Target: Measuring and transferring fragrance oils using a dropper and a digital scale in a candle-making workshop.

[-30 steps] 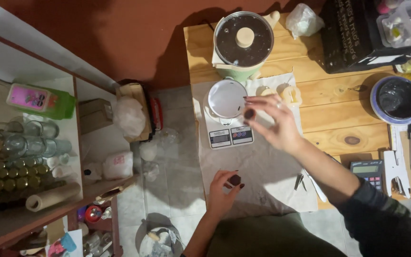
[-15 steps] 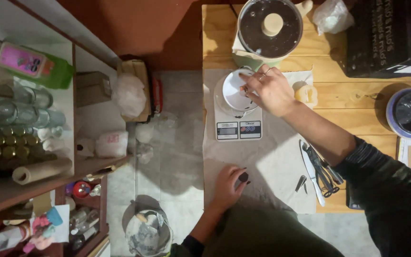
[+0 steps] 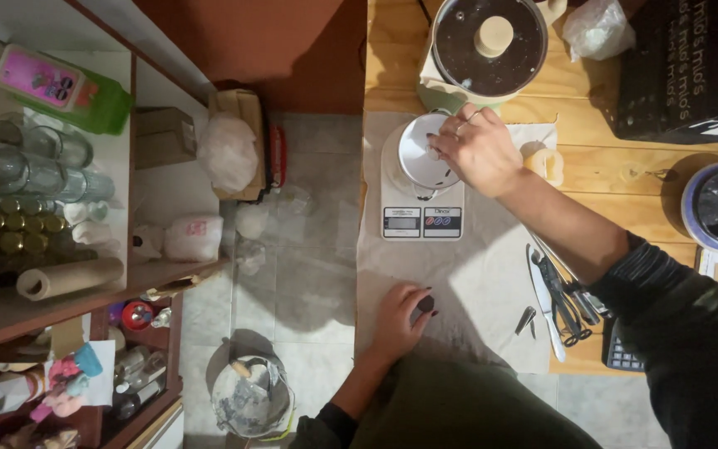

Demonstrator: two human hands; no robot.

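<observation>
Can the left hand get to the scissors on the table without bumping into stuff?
Probably yes. The left hand rests on the table edge, and only bare white cloth and a small clip lie between it and the scissors. The right arm reaches above them, towards the white cup.

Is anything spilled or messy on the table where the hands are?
Nothing looks spilled. The right hand reaches into a white cup sitting squarely on the kitchen scale. The left hand rests on the white cloth. Scissors and tools lie loosely bunched at the cloth's edge, a bit untidy.
</observation>
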